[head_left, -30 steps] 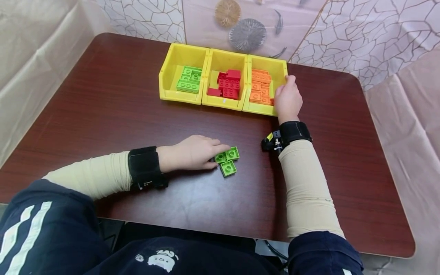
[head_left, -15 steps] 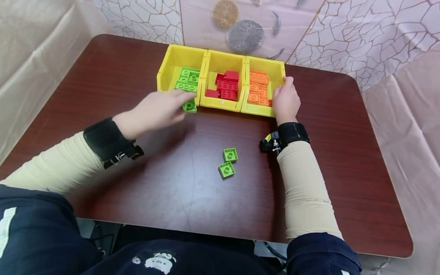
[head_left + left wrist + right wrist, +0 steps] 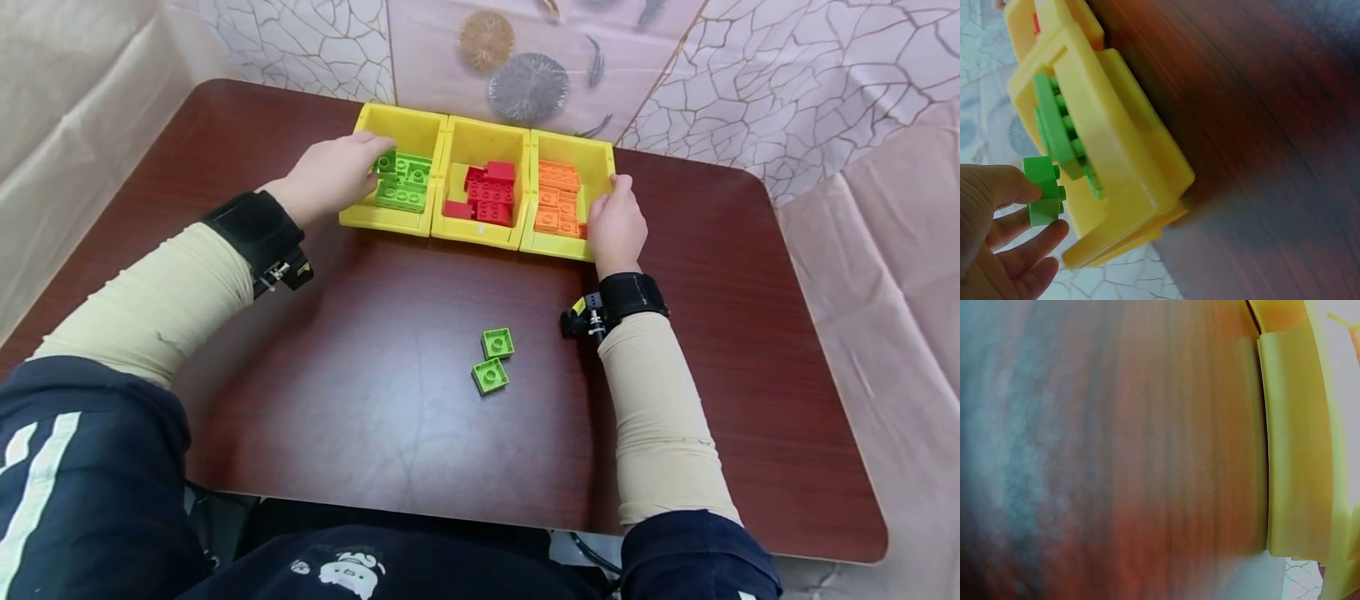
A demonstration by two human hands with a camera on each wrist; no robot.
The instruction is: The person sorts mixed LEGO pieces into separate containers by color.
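Note:
My left hand reaches over the left yellow bin and pinches a small green building brick between thumb and fingers. Beneath it lie several green bricks inside that bin. At the far end of the row, my right hand grips the side wall of the right yellow bin, which holds orange bricks. Two square green bricks, one just behind the other, lie hollow side up on the table. The right wrist view shows a bin's wall but not the hand.
Between the two outer bins, a middle yellow bin holds red bricks. The three bins stand side by side near the back of the brown table. A patterned cloth hangs behind the table.
My left hand has picked up one of three green bricks from the table and carried it back and left to over the left bin. My right hand stays on the right bin.

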